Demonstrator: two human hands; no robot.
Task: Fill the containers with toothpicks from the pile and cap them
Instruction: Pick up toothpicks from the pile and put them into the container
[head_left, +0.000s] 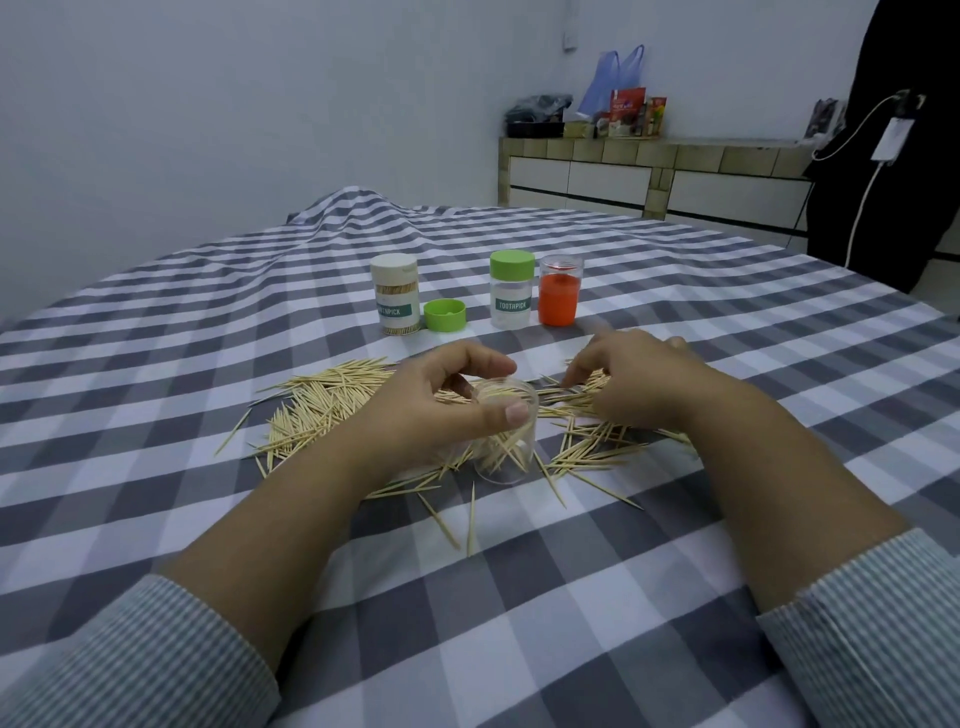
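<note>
A pile of toothpicks (332, 400) lies spread on the checked cloth. My left hand (441, 405) grips a clear open container (506, 441) standing in the pile, with some toothpicks inside it. My right hand (639, 384) reaches into the pile just right of the container, fingers curled down onto the sticks; whether it pinches any is hidden. Behind stand a white-capped container full of toothpicks (396, 293), a loose green cap (444, 315), a green-capped clear container (511, 288), and a clear container with an orange insert (559, 296).
A grey and white checked cloth (571, 597) covers the table. A tiled counter (649, 171) with bags and boxes stands at the back right. A dark garment and a white cable hang at the far right (883, 156).
</note>
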